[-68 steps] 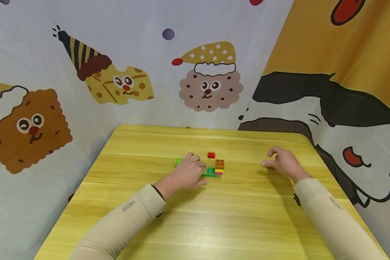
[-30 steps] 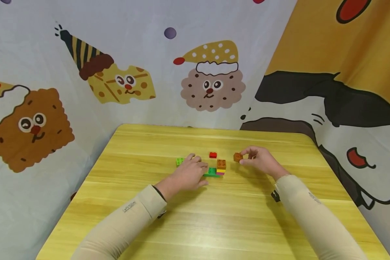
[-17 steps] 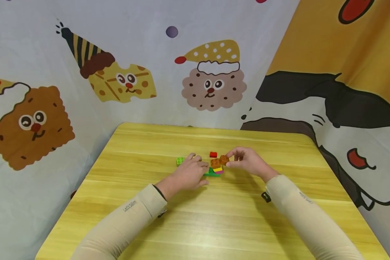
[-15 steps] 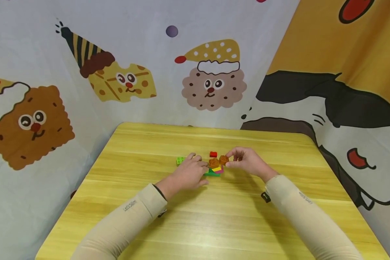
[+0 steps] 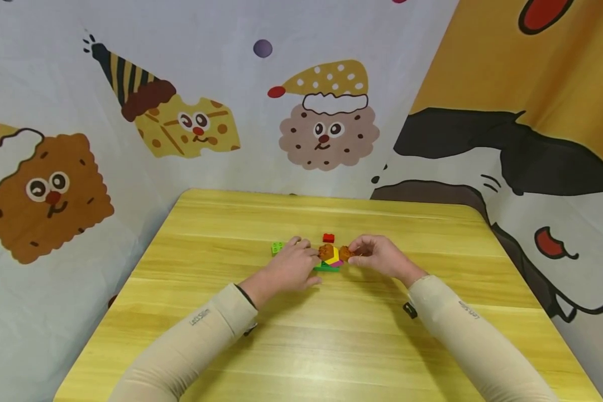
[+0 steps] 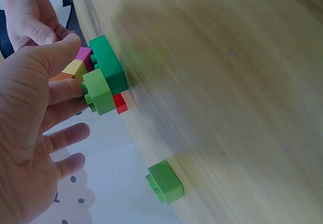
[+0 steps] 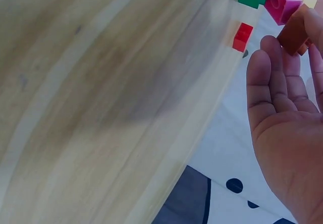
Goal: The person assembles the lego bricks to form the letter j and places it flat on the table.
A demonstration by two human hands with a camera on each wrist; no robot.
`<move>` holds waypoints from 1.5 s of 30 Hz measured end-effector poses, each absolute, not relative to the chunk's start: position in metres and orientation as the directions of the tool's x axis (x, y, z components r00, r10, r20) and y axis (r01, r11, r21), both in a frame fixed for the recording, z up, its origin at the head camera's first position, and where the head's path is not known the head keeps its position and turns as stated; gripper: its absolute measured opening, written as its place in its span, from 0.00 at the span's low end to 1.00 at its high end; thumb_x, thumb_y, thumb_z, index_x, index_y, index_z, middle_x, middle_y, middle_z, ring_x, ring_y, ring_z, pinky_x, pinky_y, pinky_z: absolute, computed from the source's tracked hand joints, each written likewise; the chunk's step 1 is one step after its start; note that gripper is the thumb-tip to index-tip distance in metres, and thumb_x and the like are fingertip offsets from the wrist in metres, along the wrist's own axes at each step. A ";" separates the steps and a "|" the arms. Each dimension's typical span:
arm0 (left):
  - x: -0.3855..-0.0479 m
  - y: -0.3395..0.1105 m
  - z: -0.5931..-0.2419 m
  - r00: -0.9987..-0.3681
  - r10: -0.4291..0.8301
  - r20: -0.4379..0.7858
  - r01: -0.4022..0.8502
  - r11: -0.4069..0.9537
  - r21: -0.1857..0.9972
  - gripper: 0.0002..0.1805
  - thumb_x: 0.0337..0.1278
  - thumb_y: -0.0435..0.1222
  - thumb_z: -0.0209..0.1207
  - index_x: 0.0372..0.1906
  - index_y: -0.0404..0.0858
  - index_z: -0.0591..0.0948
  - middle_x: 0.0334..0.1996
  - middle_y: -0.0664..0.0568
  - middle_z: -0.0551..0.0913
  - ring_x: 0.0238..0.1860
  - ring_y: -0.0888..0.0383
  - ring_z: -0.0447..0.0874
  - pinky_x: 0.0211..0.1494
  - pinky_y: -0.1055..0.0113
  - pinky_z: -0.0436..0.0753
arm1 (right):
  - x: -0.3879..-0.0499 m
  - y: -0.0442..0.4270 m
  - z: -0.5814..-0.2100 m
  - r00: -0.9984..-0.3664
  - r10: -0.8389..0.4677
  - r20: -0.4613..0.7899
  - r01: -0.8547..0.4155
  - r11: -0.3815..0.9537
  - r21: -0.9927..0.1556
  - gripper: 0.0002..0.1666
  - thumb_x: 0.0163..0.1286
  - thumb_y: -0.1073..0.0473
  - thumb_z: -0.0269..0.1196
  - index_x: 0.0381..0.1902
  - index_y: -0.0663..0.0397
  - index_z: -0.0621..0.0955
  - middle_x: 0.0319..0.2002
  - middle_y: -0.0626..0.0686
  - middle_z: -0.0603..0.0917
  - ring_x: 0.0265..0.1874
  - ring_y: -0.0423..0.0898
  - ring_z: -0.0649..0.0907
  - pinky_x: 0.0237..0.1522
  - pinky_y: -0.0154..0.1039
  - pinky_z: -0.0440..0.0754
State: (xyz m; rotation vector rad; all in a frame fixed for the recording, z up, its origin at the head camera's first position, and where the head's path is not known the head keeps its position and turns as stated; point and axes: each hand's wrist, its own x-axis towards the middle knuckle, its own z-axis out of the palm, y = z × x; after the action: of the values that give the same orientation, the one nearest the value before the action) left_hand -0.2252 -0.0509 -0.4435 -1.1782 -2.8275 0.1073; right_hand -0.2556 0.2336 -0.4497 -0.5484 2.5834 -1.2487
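Observation:
My left hand (image 5: 293,265) holds a small build of toy bricks low on the table, its thumb and index finger on either side. Its dark green brick (image 6: 108,65) lies beneath, with a light green brick (image 6: 101,92) beside the index fingertip. At the build's right end, a stack of pink (image 5: 335,264), yellow (image 5: 336,255) and orange-brown (image 5: 326,251) bricks leans left toward my left fingers. My right hand (image 5: 379,257) pinches another orange-brown brick (image 7: 292,35) between thumb and fingers, close against the leaning stack's right side. Whether the two are joined I cannot tell.
Behind the build lies a loose red brick (image 5: 328,238). A loose light green brick (image 5: 277,248) sits to the left, past my left hand. The wooden table (image 5: 281,346) ends at a cartoon-printed cloth (image 5: 211,178) behind it.
My right hand came in from the right, picked up the orange-brown brick and carried it left to the stack. The stack, upright before, has tipped left. My left hand has stayed in place.

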 end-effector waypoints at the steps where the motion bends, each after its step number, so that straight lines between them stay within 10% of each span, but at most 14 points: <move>1: -0.225 -0.051 -0.444 -0.704 0.709 0.044 0.704 0.704 -0.091 0.28 0.72 0.61 0.62 0.62 0.47 0.88 0.67 0.53 0.86 0.68 0.50 0.79 0.82 0.46 0.69 | -0.255 0.234 -0.450 -0.908 -0.418 -0.036 -0.235 0.577 -0.782 0.11 0.70 0.57 0.75 0.48 0.47 0.87 0.50 0.52 0.91 0.50 0.48 0.89 0.47 0.36 0.88; 24: -0.232 -0.041 -0.446 -0.701 0.695 0.162 0.699 0.714 -0.034 0.23 0.76 0.59 0.59 0.53 0.48 0.90 0.68 0.53 0.85 0.71 0.48 0.77 0.80 0.47 0.71 | -0.252 0.245 -0.459 -0.911 -0.408 -0.059 -0.215 0.592 -0.777 0.10 0.72 0.57 0.74 0.48 0.51 0.87 0.49 0.54 0.91 0.48 0.48 0.89 0.43 0.33 0.87; 31: -0.238 -0.030 -0.445 -0.772 0.594 0.226 0.633 0.749 0.195 0.21 0.71 0.57 0.65 0.28 0.50 0.78 0.38 0.57 0.89 0.65 0.49 0.81 0.74 0.49 0.75 | -0.253 0.245 -0.460 -0.910 -0.413 -0.047 -0.229 0.592 -0.772 0.10 0.72 0.57 0.74 0.48 0.51 0.87 0.49 0.54 0.90 0.47 0.47 0.89 0.43 0.34 0.88; 36: -0.244 -0.021 -0.440 -0.850 0.496 0.177 0.523 0.758 0.390 0.20 0.66 0.55 0.71 0.35 0.48 0.75 0.36 0.55 0.81 0.55 0.51 0.81 0.58 0.54 0.78 | -0.252 0.244 -0.458 -0.909 -0.413 -0.048 -0.228 0.591 -0.774 0.09 0.72 0.57 0.74 0.48 0.49 0.87 0.49 0.53 0.91 0.47 0.46 0.89 0.43 0.34 0.88; 45: -0.256 -0.016 -0.438 -0.844 0.524 0.115 0.502 0.696 0.514 0.23 0.67 0.47 0.73 0.61 0.43 0.87 0.53 0.52 0.90 0.60 0.48 0.83 0.70 0.50 0.79 | -0.250 0.243 -0.452 -0.920 -0.390 -0.028 -0.231 0.600 -0.766 0.11 0.72 0.57 0.74 0.49 0.49 0.86 0.49 0.54 0.91 0.48 0.47 0.89 0.45 0.37 0.88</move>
State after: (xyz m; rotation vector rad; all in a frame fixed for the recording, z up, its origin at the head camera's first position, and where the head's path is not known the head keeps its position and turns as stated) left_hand -0.2561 -0.0161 -0.4375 -0.8874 -2.9300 -0.8685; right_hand -0.2503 0.2433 -0.4516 -0.5176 2.6334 -1.2197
